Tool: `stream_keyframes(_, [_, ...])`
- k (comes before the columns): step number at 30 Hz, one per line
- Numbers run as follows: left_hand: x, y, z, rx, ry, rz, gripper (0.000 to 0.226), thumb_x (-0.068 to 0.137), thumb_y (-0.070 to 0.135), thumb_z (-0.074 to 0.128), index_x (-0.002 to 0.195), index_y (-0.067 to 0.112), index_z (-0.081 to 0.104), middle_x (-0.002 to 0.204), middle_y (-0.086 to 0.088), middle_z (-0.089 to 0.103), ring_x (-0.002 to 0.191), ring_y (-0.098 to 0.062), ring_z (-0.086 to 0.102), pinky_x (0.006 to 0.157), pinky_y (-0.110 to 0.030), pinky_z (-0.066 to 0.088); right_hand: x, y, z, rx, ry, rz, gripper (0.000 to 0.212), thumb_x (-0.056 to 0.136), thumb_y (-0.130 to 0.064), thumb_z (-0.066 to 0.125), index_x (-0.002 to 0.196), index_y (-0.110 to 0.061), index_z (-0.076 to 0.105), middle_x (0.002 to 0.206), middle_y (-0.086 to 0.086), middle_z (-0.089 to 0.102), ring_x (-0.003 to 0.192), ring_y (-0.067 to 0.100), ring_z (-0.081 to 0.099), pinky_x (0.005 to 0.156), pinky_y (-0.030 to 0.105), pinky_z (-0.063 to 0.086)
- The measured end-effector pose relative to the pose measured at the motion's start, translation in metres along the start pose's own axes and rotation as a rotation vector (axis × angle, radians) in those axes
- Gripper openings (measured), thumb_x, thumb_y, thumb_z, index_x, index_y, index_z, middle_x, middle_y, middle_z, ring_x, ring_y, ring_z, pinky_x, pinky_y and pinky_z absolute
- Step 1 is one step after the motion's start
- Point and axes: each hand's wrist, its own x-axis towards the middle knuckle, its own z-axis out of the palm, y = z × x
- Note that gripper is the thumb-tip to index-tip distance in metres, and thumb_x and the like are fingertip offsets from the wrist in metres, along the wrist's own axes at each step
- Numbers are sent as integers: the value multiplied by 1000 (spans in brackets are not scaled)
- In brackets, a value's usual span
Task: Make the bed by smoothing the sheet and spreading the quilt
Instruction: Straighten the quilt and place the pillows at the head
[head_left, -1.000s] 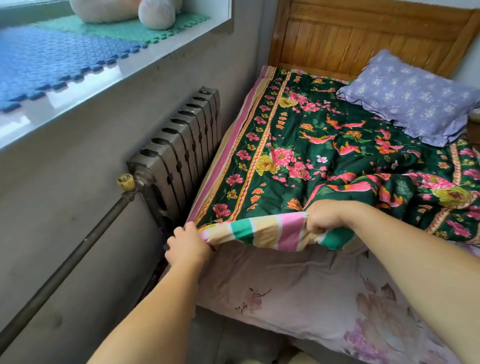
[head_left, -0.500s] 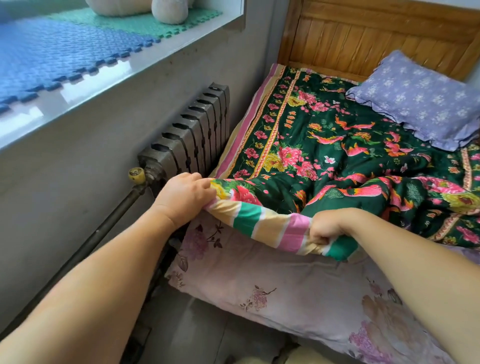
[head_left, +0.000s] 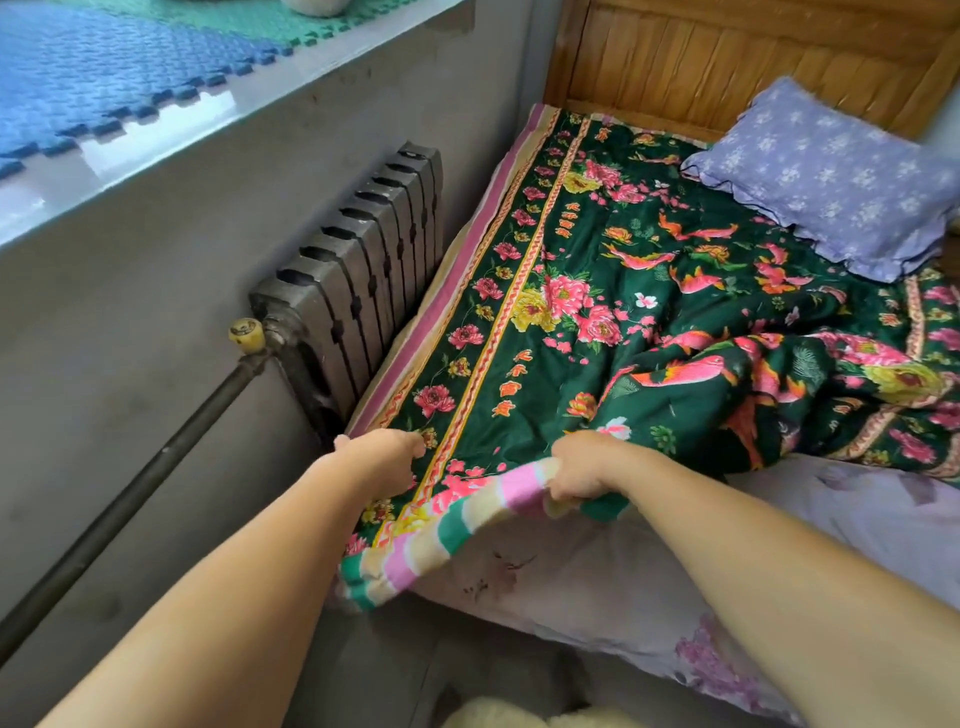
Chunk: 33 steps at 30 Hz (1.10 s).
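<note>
Green quilt (head_left: 649, 332) (striped edge) pinched in right fingers (head_left: 566, 480); left fingers (head_left: 400, 449) clutch its top

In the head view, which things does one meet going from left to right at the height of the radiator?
Pipe valve → radiator → quilt → pillow.

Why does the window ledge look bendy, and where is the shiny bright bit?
In the head view the wide-angle lens bows straight lines, so the window ledge tilts and curves near the edge; daylight glares white off the ledge beside the blue foam mat; the quilt is evenly lit and sharp, while the forearms at the bottom look stretched and large.
</note>
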Motion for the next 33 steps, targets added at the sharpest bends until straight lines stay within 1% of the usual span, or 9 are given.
stream_keyframes(4, [21,43,-13,-16,28,72,54,88,6,40,138,27,40,129,1,54,122,-23,48,100,-49,41,1,23,-10,338,104,-84,33,74,-19,71,106,-13,66,102,5,66,92,23,61,76,32,50])
stream_keyframes(9, [44,97,-22,-29,15,126,53,88,9,46,138,26,42,127,-1,54,119,-24,50,101,-48,41,4,70,-29,1076,164,-94,11,87,-12,61,83,-22,63,89,4,63,86,15,59,70,25,46])
stream_keyframes(16, [91,208,-16,-49,-17,168,44,88,15,51,131,23,50,127,-2,57,119,-25,51,101,-43,43,12,232,-4,1184,125,195,21,92,-9,51,108,0,62,75,2,49,62,10,45,55,20,34])
stream_keyframes(21, [123,316,8,-58,-56,105,44,89,13,47,131,27,49,136,0,50,125,-23,48,102,-43,41,52,351,39,1287,106,364,23,93,-5,47,105,14,54,71,5,41,57,8,33,52,19,23])
stream_keyframes(23, [136,370,21,-88,-65,104,45,90,14,46,134,24,46,138,-3,46,127,-24,46,102,-45,40,66,394,55,1320,63,444,14,91,-1,44,81,-1,54,65,6,35,51,9,31,51,18,19])
stream_keyframes(26, [147,431,40,-188,-20,69,48,90,17,48,137,22,40,133,-6,43,123,-28,45,98,-44,42,88,433,78,1378,-11,537,36,88,3,38,60,-17,33,47,3,31,30,10,29,42,12,20])
stream_keyframes(28, [156,462,48,-233,31,31,49,89,21,51,137,21,38,130,-7,41,122,-30,42,94,-43,41,108,454,93,1405,-23,607,30,88,-1,46,63,-17,37,50,3,30,38,14,30,42,17,23])
stream_keyframes(30, [165,481,54,-245,57,-23,57,89,26,54,141,23,31,135,-9,34,128,-30,35,97,-46,40,125,462,106,1462,-7,627,10,89,-16,58,82,-13,51,66,9,43,56,19,43,52,28,42])
stream_keyframes(33, [181,492,60,-199,16,-114,76,89,33,57,149,30,10,153,-14,4,145,-30,3,105,-59,30,150,468,119,1550,-6,670,54,83,-43,68,123,-9,53,104,10,54,94,26,58,85,38,51])
